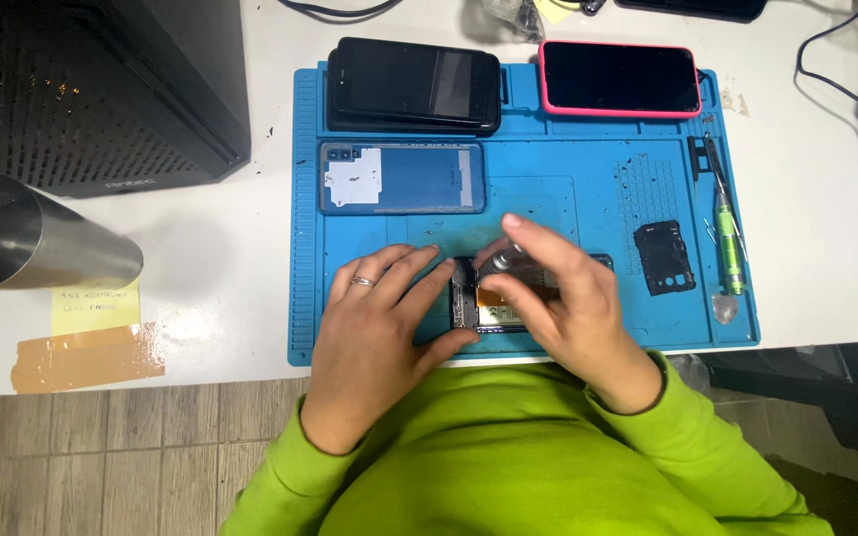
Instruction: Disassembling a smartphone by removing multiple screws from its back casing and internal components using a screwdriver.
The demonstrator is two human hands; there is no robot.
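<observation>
Lime-green sleeves [508, 457] are being seen nearest, at the table's front edge; the opened phone [484, 303] is being steadied near the blue repair mat's [588, 179] front rim by the left hand [379, 318], fingers spread flat; a small silver screwdriver [503, 260] is being pinched by the right hand [558, 298] over it; bare mat is being left to the right, before a black inner cover [664, 258]; a yellow sticky note [96, 308] is being shown far left, above tan tape [86, 357].
</observation>
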